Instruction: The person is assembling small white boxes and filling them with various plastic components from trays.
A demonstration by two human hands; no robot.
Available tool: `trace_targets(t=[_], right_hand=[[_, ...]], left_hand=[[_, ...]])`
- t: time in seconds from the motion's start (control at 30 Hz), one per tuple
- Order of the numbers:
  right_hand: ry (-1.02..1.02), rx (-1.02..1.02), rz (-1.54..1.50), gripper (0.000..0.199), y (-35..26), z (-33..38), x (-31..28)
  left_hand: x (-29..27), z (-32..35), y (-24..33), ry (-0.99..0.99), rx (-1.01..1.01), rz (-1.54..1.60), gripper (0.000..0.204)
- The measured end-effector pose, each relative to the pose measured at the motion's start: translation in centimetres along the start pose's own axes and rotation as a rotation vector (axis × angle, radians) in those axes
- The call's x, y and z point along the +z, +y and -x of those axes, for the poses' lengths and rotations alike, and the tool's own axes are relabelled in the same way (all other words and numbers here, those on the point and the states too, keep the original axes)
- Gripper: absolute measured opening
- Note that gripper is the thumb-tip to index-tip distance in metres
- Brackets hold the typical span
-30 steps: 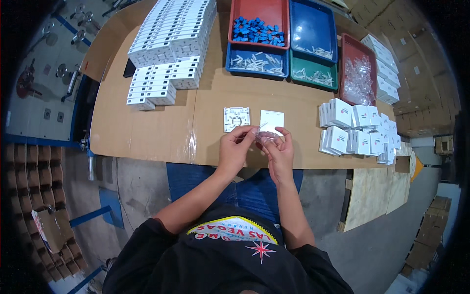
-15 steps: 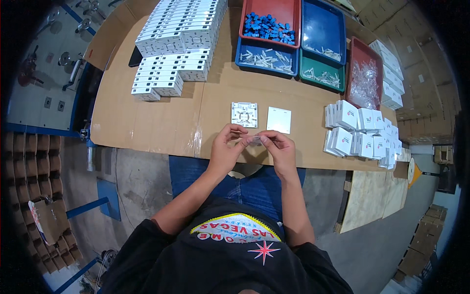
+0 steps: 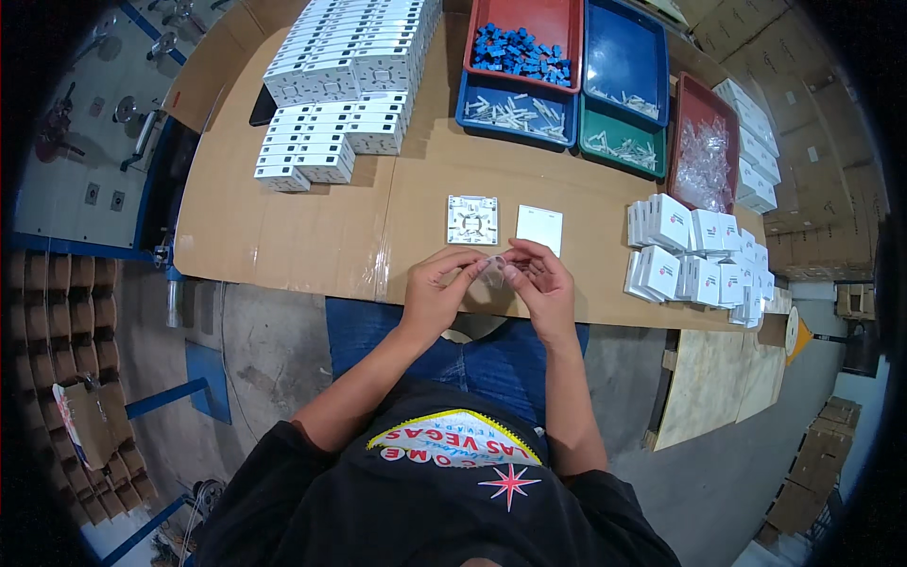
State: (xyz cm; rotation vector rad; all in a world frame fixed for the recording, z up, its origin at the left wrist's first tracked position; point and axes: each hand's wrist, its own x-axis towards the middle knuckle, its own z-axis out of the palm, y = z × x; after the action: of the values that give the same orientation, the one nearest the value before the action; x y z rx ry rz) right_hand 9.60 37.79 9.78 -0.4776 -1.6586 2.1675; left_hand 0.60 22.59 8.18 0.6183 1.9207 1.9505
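Close to the table's front edge, my left hand [image 3: 435,291] pinches a small clear plastic bag [image 3: 495,272] between thumb and fingertips. My right hand [image 3: 548,293] has its thumb and fingers on the bag's other side, closed around its edge. What the bag contains, if anything, is too small to tell. Just beyond my hands lies an open white plastic box base [image 3: 472,220] with molded round guides inside. To its right is a flat white square cover [image 3: 539,227], its near edge close to my right fingers.
Stacked white box bases [image 3: 331,80] rise at the far left. A red tray [image 3: 484,13] holds blue connectors; blue [image 3: 465,123] and green [image 3: 586,156] trays hold thin whitish sleeves. Clear plastic bags fill another red tray [image 3: 682,104]. White finished boxes [image 3: 673,225] cluster at the right.
The clear bag now stands more upright between my fingers. My right fingers have lifted and spread slightly away from the left ones.
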Motion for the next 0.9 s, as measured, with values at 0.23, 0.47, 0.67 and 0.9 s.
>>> trace_targets(t=[0.23, 0.47, 0.67, 0.9], right_hand=[[-0.148, -0.049, 0.362, 0.014, -1.8, -0.1, -0.8], [-0.153, -0.179, 0.776, 0.018, -4.4, 0.7, 0.4], [-0.118, -0.171, 0.84, 0.018, -3.7, 0.8, 0.7], [-0.107, -0.011, 0.765, 0.016, -1.7, 0.6, 0.7]], left_hand=[[-1.1, -0.4, 0.2, -0.12, 0.273, -0.376, 0.026], [-0.9, -0.2, 0.9, -0.161, 0.221, -0.352, 0.031], [-0.5, 0.0, 0.9, -0.16, 0.232, -0.34, 0.035], [-0.5, 0.1, 0.5, -0.201, 0.235, -0.331, 0.041]])
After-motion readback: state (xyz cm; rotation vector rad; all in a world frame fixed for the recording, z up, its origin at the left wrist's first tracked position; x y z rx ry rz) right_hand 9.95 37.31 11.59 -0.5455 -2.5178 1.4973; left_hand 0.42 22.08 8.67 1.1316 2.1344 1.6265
